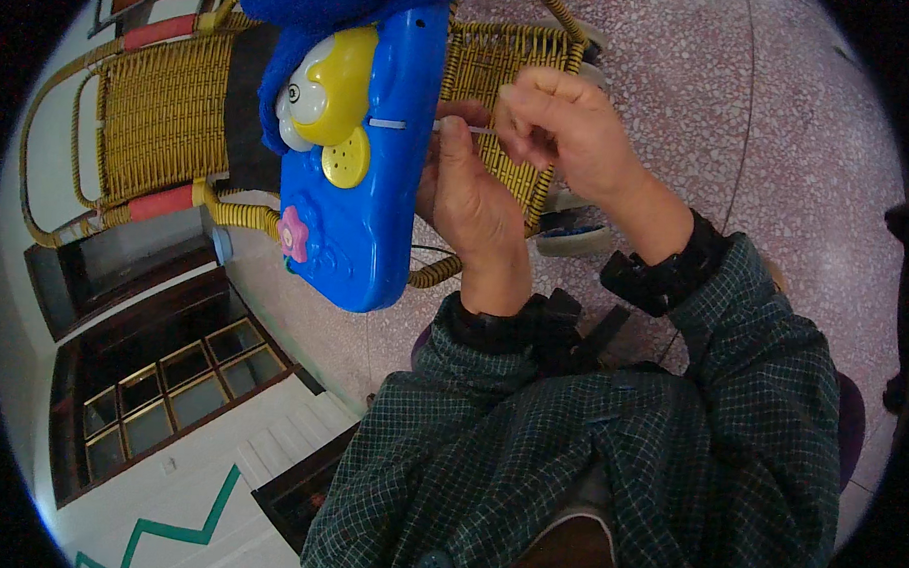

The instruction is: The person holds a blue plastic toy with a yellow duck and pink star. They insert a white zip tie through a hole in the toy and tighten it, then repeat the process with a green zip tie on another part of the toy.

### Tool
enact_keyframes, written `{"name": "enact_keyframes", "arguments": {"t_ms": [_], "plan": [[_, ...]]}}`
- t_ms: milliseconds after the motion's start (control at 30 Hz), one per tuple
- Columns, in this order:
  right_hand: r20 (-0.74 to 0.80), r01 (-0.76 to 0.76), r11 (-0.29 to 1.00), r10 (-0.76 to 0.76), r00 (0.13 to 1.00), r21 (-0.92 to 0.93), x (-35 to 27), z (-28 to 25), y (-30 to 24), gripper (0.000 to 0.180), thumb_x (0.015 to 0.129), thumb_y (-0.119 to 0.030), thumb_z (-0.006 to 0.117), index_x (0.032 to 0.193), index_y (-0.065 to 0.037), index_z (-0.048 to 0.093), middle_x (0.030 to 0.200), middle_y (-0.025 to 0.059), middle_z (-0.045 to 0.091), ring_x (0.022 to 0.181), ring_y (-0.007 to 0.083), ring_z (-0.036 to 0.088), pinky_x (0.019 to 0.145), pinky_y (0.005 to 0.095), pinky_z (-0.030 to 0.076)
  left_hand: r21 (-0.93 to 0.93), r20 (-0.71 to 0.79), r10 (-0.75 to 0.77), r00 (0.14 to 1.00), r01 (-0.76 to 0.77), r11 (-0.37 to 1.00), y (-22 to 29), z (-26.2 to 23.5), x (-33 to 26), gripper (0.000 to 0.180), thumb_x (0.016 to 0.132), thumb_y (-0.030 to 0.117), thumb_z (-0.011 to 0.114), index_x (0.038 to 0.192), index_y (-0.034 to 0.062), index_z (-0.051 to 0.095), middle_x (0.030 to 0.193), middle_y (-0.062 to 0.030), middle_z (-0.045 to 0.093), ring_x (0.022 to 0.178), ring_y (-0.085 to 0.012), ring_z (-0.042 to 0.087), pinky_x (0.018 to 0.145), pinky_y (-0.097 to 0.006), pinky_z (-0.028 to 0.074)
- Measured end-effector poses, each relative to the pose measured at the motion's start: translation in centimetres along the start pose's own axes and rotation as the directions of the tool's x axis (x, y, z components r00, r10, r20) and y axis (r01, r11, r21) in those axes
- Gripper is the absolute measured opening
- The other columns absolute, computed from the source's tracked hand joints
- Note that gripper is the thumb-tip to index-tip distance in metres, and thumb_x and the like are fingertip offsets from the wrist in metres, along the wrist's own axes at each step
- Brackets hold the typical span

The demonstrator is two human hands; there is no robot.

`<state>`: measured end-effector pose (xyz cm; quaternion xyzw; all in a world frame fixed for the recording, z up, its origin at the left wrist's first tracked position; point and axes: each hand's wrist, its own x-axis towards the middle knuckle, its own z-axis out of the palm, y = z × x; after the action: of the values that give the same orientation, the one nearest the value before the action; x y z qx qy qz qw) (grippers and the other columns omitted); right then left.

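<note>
Blue toy panel (pixel 390 182) sits ahead of you, above and left of centre, in front of the wicker chair (pixel 165 114). Nearest to you is your dark checked jacket (pixel 570 428); its sleeves end at black wristbands (pixel 655 279), one on each wrist. Your left hand (pixel 472 200) is at the panel's right edge. Its thumb and fingers pinch the white strip (pixel 387 123), which crosses the panel face and extends past that edge. Your right hand (pixel 570 128) is just beside the left, fingers curled inward. The strip runs up to these fingers; you cannot tell whether they clamp it. On the panel, locate the yellow-and-white cartoon figure (pixel 346 90), the perforated yellow disc (pixel 346 158) and, at the left edge, the pink flower (pixel 294 233). Blue cloth (pixel 329 1) covers the panel's upper end. Beyond, the chair shows red-wrapped arms (pixel 162 202). Under the chair is the speckled floor (pixel 682 72). Farthest from you are brown-framed panes (pixel 180 390) and a white wall (pixel 182 490) with a green zigzag stripe (pixel 178 531).
</note>
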<state>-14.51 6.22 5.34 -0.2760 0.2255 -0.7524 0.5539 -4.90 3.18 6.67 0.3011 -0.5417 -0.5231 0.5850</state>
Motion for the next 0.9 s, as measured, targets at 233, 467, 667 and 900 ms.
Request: {"name": "enact_keyframes", "arguments": {"t_ms": [233, 467, 667, 900], "plan": [[0.130, 0.048, 0.954, -0.009, 0.991, -0.297, 0.6, -0.3, 0.6, 0.020, 0.087, -0.016, 0.050, 0.071, -0.005, 0.051, 0.060, -0.0006, 0.047, 0.051, 0.0050, 0.041, 0.046, 0.0189, 0.033, 0.054, 0.031, -0.030, 0.999, 0.028, 0.998, -0.3, -0.8, 0.3, 0.030, 0.088, 0.026, 0.050, 0.102, -0.0004, 0.053, 0.094, -0.0094, 0.057, 0.087, -0.0178, 0.053, 0.078, -0.030, 0.041], [0.171, 0.206, 0.887, -0.147, 0.974, -0.413, 1.3, -0.2, 1.5, 0.018, 0.087, -0.016, 0.051, 0.074, -0.004, 0.052, 0.063, -0.0012, 0.047, 0.058, 0.0060, 0.043, 0.051, 0.0191, 0.036, -0.147, 0.055, 0.072, 0.996, -0.063, 0.987, 0.0, -0.1, 0.1, 0.049, 0.086, 0.042, 0.047, 0.110, -0.0007, 0.049, 0.104, -0.0114, 0.055, 0.097, -0.0218, 0.051, 0.086, -0.034, 0.038], [0.154, 0.294, 0.846, -0.251, 0.956, -0.445, 1.3, 0.0, 3.1, 0.020, 0.084, -0.016, 0.055, 0.071, -0.001, 0.053, 0.061, 0.0068, 0.048, 0.058, 0.0123, 0.045, 0.053, 0.0275, 0.039, -0.133, 0.005, 0.082, 0.997, -0.081, 0.988, 0.6, -0.1, -0.2, 0.064, 0.083, 0.056, 0.041, 0.114, 0.0003, 0.046, 0.111, -0.0126, 0.053, 0.102, -0.0244, 0.049, 0.090, -0.036, 0.037], [0.180, 0.324, 0.818, -0.270, 0.946, -0.476, 2.3, 0.0, 4.7, 0.023, 0.085, -0.017, 0.055, 0.069, 0.000, 0.051, 0.060, 0.0069, 0.044, 0.057, 0.0132, 0.044, 0.053, 0.0292, 0.039, 0.008, -0.096, 0.176, 0.980, -0.176, 0.984, 0.3, 0.0, 0.0, 0.065, 0.084, 0.056, 0.038, 0.117, 0.0000, 0.043, 0.114, -0.0139, 0.050, 0.105, -0.0259, 0.048, 0.091, -0.036, 0.037]]}}
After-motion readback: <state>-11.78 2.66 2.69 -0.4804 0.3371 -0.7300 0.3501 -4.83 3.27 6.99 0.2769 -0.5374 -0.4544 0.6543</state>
